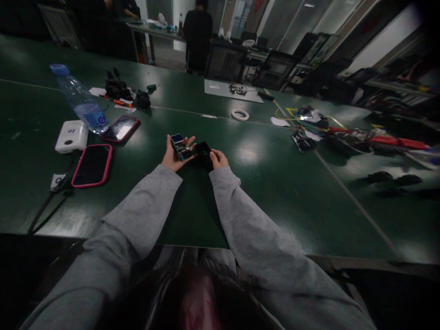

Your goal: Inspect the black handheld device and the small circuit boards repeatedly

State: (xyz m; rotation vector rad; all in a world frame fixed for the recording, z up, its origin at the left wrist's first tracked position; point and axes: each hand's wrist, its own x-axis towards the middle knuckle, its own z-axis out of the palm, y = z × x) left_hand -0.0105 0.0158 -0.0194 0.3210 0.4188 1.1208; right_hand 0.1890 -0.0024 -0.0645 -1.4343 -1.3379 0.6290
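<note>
centre frame: our left hand, fingers half spread, holds a green rectangular circuit board; our right hand pinches a black rectangular piece. likely mid-handling; next needs steady grips.

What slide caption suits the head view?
Left hand holding a circuit board, right hand a black piece, above a green table.

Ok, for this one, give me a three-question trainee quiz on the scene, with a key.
1. Which hand holds the circuit board?
2. True or false: in the picture, the tape roll lies to the right of the bottle.
3. What does the right hand hold? A: the bottle; B: a black piece; C: the tape roll.

Key: 1. The left hand. 2. True. 3. B.
</note>
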